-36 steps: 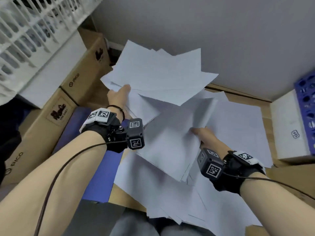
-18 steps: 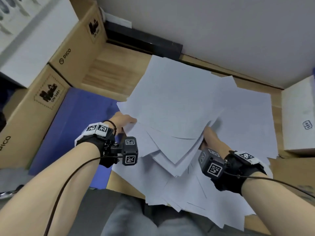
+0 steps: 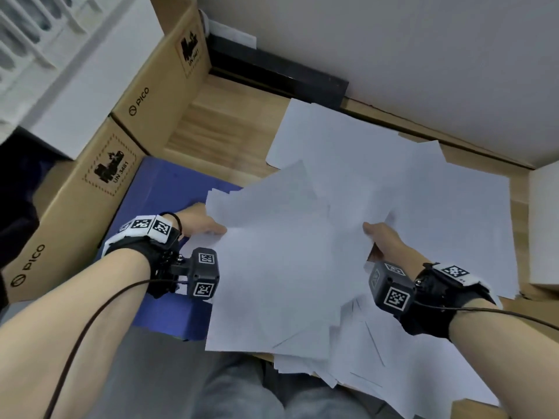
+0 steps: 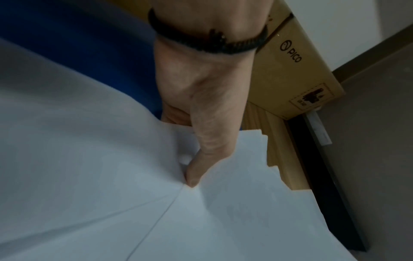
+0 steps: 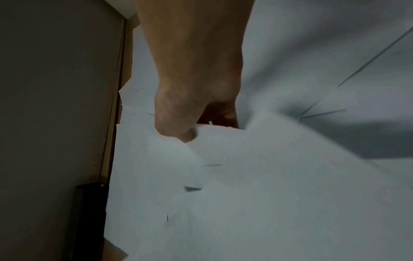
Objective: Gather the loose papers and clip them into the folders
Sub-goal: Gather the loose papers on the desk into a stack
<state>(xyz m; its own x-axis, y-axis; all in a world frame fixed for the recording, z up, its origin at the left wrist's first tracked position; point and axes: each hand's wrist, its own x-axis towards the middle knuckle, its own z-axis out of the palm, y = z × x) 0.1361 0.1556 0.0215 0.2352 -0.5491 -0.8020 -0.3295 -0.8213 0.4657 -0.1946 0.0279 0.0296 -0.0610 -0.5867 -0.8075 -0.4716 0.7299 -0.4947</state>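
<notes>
On the wooden table (image 3: 230, 122), a loose spread of white papers (image 3: 453, 213) covers the middle and right, its near sheets hanging past the table's front edge above the person's lap. Both hands hold a raised sheaf of sheets (image 3: 281, 261) over that spread. The left hand (image 3: 198, 223) pinches the sheaf's left edge, thumb pressed on top and fingers curled beneath, as the left wrist view shows. The right hand (image 3: 379, 237) pinches the right edge the same way, thumb on top, the other fingers tucked under the paper.

A blue folder (image 3: 169, 195) lies flat at the table's left front, partly under the sheaf's left corner and under the left wrist. Bare wood shows between the folder, the papers' far-left corner and the black bar (image 3: 272, 74) along the grey wall (image 3: 393, 49).

Two brown cardboard boxes (image 3: 145, 110) wall in the left side, printed "PICO" with a dotted label reading "UN 3481". A white box (image 3: 544, 225) stands at the right edge, touching the papers. A white slatted crate (image 3: 27, 28) sits at the upper left.
</notes>
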